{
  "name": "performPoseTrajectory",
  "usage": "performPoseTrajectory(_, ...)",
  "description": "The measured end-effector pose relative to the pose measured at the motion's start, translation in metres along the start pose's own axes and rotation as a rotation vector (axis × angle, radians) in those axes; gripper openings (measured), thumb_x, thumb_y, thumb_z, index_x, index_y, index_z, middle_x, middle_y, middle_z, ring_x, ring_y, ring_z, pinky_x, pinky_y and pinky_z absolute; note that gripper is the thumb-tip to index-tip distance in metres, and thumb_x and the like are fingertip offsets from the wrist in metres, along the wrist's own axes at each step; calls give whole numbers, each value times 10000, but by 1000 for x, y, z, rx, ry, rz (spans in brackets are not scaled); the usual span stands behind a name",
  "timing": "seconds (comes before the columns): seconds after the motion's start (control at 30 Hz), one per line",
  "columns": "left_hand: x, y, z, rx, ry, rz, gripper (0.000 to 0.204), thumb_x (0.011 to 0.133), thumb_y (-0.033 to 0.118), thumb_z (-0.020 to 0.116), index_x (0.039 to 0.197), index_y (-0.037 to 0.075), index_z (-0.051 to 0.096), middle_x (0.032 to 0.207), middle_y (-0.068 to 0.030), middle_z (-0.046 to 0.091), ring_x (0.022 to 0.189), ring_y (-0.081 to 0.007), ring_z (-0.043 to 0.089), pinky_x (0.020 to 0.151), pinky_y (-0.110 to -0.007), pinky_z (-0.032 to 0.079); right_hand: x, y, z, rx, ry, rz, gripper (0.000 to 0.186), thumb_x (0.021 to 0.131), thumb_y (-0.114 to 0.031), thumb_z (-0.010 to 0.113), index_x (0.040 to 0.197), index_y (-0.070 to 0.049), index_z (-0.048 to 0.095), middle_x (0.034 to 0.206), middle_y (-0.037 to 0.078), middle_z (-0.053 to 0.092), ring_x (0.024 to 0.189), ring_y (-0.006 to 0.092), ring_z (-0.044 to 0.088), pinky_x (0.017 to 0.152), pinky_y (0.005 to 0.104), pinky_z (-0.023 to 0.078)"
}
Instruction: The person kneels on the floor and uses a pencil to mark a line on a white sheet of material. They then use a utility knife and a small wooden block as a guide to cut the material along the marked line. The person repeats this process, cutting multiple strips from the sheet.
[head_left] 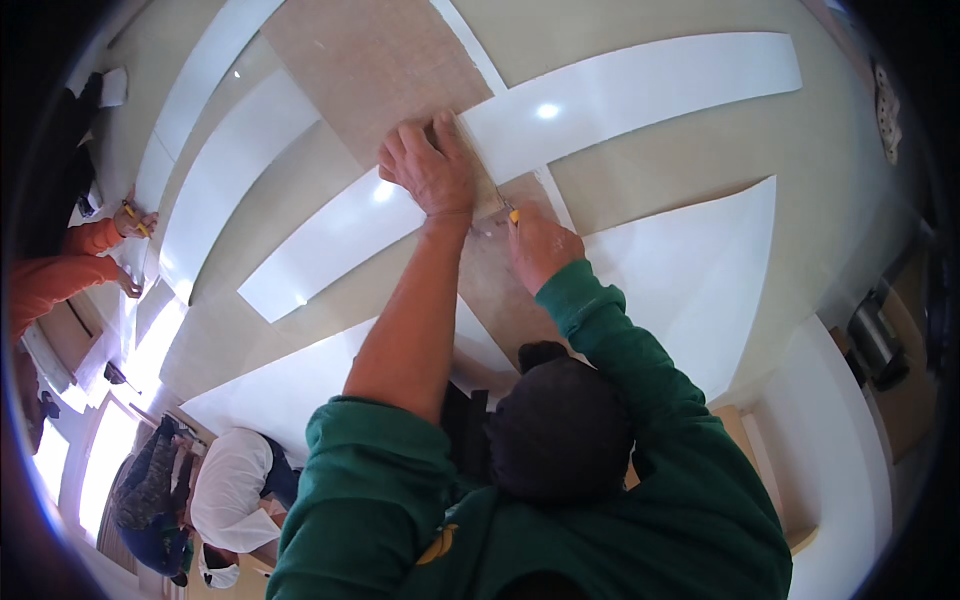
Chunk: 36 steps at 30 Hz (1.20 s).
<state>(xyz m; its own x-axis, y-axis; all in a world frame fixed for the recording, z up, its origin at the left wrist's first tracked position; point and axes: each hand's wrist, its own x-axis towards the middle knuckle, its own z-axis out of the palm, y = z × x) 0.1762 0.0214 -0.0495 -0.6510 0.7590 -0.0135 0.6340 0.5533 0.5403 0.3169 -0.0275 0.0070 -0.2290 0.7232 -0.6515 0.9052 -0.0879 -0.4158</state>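
A long white strip of sheet [640, 95] lies slanting across a brown board [375, 60]. My left hand [430, 170] presses down on it with bent fingers, holding a narrow wooden strip [478, 155] that lies crosswise over the sheet. The palm hides part of this wooden piece. Close by on the right, my right hand [545, 245] is closed around a yellow utility knife [514, 215]. Its tip meets the near end of the wooden strip, at the lower edge of the white sheet.
A large white sheet [700, 270] spreads to the right, with another curved white sheet [235, 170] at the left. At the far left, a co-worker in orange sleeves [85, 262] holds a yellow tool. Below left, a person in white [232, 490] bends over.
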Motion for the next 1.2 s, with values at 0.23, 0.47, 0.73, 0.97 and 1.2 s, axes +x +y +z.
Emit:
performPoseTrajectory(0.23,1,-3,0,-16,17,-24,268,923,345,643,965,85,594,1045,-89,575,1112,-311,465,991,-478,291,-13,-3,-5,26,5,13,252,990,-305,505,985,-53,501,760,225,661,724,426,659,641,548,505)
performPoseTrajectory(0.47,3,-1,0,-30,-9,-26,269,920,343,648,990,89,597,1047,-86,574,1112,-311,466,993,-466,291,47,-31,-28,111,156,-100,288,991,-311,476,987,-24,502,816,231,665,789,435,654,707,549,498)
performPoseTrajectory(0.73,5,-4,1,-31,5,-33,270,916,342,650,985,86,603,1031,-91,568,1100,-313,467,988,-464,293,66,-40,-23,105,131,-119,292,989,-302,473,981,-12,505,818,255,656,780,472,633,688,557,488)
performPoseTrajectory(0.97,2,0,1,-21,1,-21,284,910,354,657,984,84,604,1031,-98,569,1092,-316,472,985,-467,293,67,-46,-30,24,24,-27,296,993,-314,447,991,-25,507,855,250,671,819,459,646,714,555,497)
performPoseTrajectory(1.2,2,-2,1,-12,38,17,274,899,329,661,964,74,586,1032,-123,551,1069,-342,462,954,-481,302,67,-55,-34,-69,-5,-4,220,980,-245,468,992,-31,519,844,219,693,829,414,680,737,514,530)
